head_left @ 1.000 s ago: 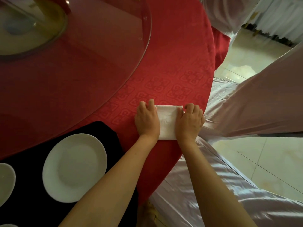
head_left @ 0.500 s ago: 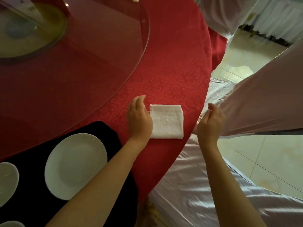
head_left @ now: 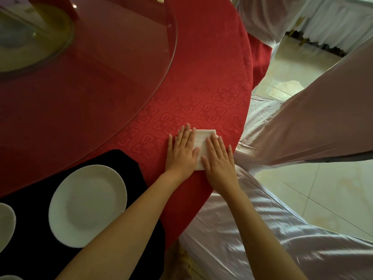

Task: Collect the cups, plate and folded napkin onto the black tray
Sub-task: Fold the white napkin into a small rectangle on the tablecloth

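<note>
A folded white napkin point(head_left: 201, 142) lies on the red tablecloth near the table's right edge. My left hand point(head_left: 182, 150) lies flat on its left part, fingers straight. My right hand point(head_left: 219, 158) presses flat on its right part, fingers straight too. Only a strip of napkin shows between them. To the left, a black tray point(head_left: 129, 160) carries a white plate point(head_left: 87, 205). Another white dish point(head_left: 6, 225) is cut off at the tray's left end, and a third rim point(head_left: 10, 277) shows at the bottom edge.
A large glass turntable point(head_left: 121, 77) covers the middle of the red table point(head_left: 212, 87). Chairs in pale satin covers point(head_left: 302, 128) stand close against the table's right edge. Tiled floor point(head_left: 323, 199) lies beyond them.
My right hand came back from off the table edge and now lies flat on the napkin. My left hand moved from the napkin's side onto its top, fingers flattened.
</note>
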The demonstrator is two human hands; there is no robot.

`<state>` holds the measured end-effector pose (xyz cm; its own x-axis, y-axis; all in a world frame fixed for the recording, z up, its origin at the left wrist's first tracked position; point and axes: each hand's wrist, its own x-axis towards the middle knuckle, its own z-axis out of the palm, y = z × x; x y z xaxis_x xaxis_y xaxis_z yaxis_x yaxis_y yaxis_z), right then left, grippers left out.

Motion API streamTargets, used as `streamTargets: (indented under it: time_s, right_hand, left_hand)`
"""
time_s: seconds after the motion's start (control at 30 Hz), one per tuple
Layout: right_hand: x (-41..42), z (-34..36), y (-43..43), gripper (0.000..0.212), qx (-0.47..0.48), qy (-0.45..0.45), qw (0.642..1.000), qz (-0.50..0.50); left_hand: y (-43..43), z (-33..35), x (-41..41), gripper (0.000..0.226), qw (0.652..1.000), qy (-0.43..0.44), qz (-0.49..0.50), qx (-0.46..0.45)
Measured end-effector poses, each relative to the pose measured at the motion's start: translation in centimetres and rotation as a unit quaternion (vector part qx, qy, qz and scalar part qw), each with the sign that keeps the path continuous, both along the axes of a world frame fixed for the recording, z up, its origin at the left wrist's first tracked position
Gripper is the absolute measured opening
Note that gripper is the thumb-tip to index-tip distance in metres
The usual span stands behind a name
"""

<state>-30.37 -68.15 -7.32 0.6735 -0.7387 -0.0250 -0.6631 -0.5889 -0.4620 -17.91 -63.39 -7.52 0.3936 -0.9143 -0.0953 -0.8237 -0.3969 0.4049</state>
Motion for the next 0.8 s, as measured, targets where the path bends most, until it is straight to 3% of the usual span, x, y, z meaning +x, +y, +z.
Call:
streamTargets:
  time_s: [0.13, 0.23, 0.33, 0.4, 0.47, 0.57, 0.67, 0.73, 0.8]
  right_hand:
    - [-1.0, 1.8, -1.5, 0.043, 0.052, -0.165, 0.980, -0.095]
    - [-0.4, 2.4, -2.9, 0.033, 0.059, -0.163, 0.975, -0.141]
    - [0.7, 3.0, -4.1, 0.040, 0.056, -0.144, 0.978, -0.143]
    - [1.1, 3.5, -4.4, 0.048, 0.081, -0.140, 0.977, -0.136]
    - [0.8, 4.7, -4.4, 0.049, 0.132, -0.158, 0.974, -0.097]
    - [-1.0, 7.4, -3.6, 0.033, 0.214, -0.225, 0.950, -0.008]
    - [-4.8, 8.8, -1.4, 0.030, 0.204, -0.193, 0.957, 0.068]
    - [-7.1, 8.4, 0.6, 0.022, 0.191, -0.179, 0.961, 0.088]
    - [-8.1, 7.3, 2.6, 0.019, 0.177, -0.178, 0.964, 0.090]
  left_hand:
    - [-0.4, 1.8, 1.8, 0.065, 0.978, 0.133, 0.115, -0.113]
    - [-1.1, 2.8, 2.8, 0.054, 0.981, 0.104, 0.119, -0.113]
    - [-1.1, 4.1, 2.9, 0.039, 0.978, 0.078, 0.101, -0.163]
    - [-0.2, 5.4, 2.2, 0.034, 0.967, 0.108, 0.094, -0.212]
    - [1.2, 7.0, 1.1, 0.036, 0.947, 0.190, 0.090, -0.243]
    - [4.8, 9.2, 0.1, 0.041, 0.918, 0.329, 0.027, -0.218]
    - [7.4, 10.1, 0.7, 0.034, 0.876, 0.458, -0.042, -0.144]
    - [6.6, 9.4, 1.5, 0.023, 0.873, 0.465, 0.043, -0.145]
    - [4.3, 8.1, 2.2, 0.018, 0.897, 0.395, 0.154, -0.128]
